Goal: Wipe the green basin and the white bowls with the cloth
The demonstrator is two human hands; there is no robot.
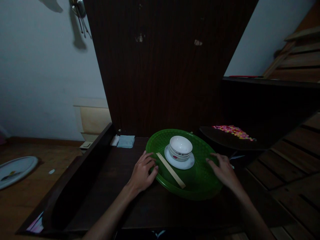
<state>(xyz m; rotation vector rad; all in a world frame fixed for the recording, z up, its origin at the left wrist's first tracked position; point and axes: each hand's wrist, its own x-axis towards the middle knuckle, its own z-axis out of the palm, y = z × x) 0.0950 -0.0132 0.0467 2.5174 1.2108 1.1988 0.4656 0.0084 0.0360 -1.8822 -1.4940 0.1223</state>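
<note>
A white tray point(15, 170) lay on the wooden floor at the far left, well apart from the dark desk point(105, 196). At the far side of the desk, a folded blue cloth point(126, 141) sat beside a small white item. The left hand point(142, 173) rested on the left rim of the green basket point(200, 186), fingers curled over the edge and grasping it. Inside the basket, a pair of wooden chopsticks point(171, 170) lay slantwise just left of a white plate point(186, 163), which carried a stack of white bowls point(180, 146). The right hand point(223, 170) pressed on the basket's right rim, fingers spread and loosely gripping. Farther right, a dark tray point(220, 138) held multicoloured bits point(233, 131).
</note>
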